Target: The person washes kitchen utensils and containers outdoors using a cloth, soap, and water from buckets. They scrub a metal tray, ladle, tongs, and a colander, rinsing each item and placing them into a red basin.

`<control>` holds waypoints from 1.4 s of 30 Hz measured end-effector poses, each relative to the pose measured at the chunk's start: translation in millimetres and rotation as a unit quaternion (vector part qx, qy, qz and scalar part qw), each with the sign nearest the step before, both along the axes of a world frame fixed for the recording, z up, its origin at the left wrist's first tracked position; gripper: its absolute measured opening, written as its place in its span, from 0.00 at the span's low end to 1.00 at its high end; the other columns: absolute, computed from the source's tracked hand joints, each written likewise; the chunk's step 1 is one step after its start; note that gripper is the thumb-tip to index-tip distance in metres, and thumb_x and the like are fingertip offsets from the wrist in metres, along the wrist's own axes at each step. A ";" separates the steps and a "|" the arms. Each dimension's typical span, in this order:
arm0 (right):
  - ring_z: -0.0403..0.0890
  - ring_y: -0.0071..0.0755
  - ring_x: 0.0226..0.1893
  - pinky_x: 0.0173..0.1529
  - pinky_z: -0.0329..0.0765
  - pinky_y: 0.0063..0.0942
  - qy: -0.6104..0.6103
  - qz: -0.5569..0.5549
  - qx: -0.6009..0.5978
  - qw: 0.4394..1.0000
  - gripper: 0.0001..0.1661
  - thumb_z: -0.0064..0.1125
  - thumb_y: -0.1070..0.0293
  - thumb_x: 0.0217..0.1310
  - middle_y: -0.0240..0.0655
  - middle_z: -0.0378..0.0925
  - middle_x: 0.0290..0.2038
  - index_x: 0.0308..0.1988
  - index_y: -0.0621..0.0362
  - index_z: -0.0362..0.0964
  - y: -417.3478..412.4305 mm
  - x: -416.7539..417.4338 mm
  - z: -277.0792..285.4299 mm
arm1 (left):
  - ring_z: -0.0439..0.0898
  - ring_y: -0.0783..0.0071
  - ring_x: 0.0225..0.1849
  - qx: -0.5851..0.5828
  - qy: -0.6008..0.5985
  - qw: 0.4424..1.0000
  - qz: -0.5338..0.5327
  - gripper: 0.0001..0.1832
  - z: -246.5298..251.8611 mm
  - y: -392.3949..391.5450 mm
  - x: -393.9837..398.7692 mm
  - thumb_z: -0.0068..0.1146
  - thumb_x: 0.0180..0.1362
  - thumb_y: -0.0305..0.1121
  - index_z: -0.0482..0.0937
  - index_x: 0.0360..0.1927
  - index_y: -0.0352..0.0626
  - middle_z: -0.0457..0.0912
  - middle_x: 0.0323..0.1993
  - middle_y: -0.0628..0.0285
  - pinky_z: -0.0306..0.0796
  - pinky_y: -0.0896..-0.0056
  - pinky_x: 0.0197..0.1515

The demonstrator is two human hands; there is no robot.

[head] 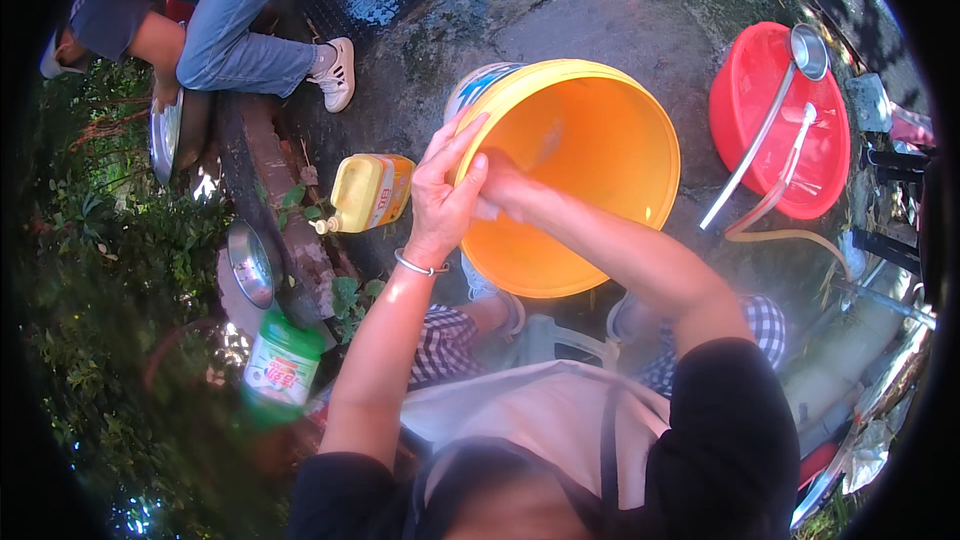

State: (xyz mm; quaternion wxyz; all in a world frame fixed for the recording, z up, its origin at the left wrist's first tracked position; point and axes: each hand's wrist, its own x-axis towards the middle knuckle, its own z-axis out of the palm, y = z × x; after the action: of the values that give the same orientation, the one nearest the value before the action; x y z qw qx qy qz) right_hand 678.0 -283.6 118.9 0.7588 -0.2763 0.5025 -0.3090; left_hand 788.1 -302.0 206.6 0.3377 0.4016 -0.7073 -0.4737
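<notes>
A large yellow plastic bucket [622, 142] is tilted toward me, its open mouth facing up at me. Printing shows on part of its outer side. My left hand [446, 176] grips the left side of the rim, the thumb over the edge. My right hand [506, 184] reaches inside, close to the inner left wall, and is partly hidden behind my left thumb. A small pale, wet-looking thing [487, 208] shows under my right hand; whether the fingers close on it is unclear. Left of the bucket lies a yellow pump-top detergent bottle [367, 195].
On the right, a red plastic basin [724, 105] holds a long-handled metal ladle [772, 120] and a hose [784, 180]. At left are a metal bowl [251, 262] and a green-lidded tub [285, 364]. A person in jeans [244, 30] crouches at upper left, a hand on a metal basin [166, 136].
</notes>
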 end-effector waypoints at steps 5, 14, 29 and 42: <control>0.80 0.37 0.44 0.45 0.76 0.34 -0.227 -0.486 0.141 0.832 0.16 0.47 0.62 0.71 0.42 0.81 0.41 0.48 0.59 0.74 -90.8 -50.6 -73.7 | 0.71 0.59 0.67 0.000 -0.021 1.000 -0.002 0.23 1.5 -0.3 -1.2 0.57 0.64 0.29 0.77 0.63 0.37 0.75 0.63 0.47 0.61 0.62 0.69; 0.77 0.39 0.51 0.52 0.73 0.35 0.291 -0.351 0.029 0.890 0.19 0.46 0.59 0.71 0.42 0.78 0.48 0.53 0.57 0.71 -120.4 -43.8 -208.4 | 0.69 0.55 0.69 0.066 -0.007 0.997 -0.051 0.26 3.4 -27.0 -13.0 0.64 0.58 0.29 0.78 0.61 0.35 0.72 0.65 0.44 0.58 0.57 0.71; 0.72 0.42 0.61 0.63 0.69 0.36 0.612 0.207 -0.054 0.761 0.25 0.45 0.54 0.72 0.42 0.73 0.58 0.62 0.52 0.67 -14.7 -117.3 -196.0 | 0.70 0.58 0.68 0.032 -0.003 0.995 -0.092 0.26 10.9 -21.7 -39.5 0.62 0.58 0.26 0.77 0.62 0.36 0.74 0.64 0.48 0.60 0.61 0.70; 0.72 0.51 0.62 0.63 0.70 0.48 0.306 0.429 -0.283 0.801 0.29 0.53 0.49 0.63 0.41 0.74 0.61 0.60 0.46 0.73 61.2 -101.3 -22.5 | 0.74 0.55 0.65 -0.001 0.000 0.999 0.034 0.27 -5.9 -32.1 -50.1 0.61 0.52 0.22 0.81 0.59 0.45 0.78 0.61 0.47 0.64 0.60 0.69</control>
State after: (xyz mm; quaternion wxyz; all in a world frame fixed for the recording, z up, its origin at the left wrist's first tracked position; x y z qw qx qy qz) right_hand 576.7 -222.5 96.3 0.5085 -0.7462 0.4292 0.0209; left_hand 738.0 -334.0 200.7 0.3540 0.4256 -0.6934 -0.4613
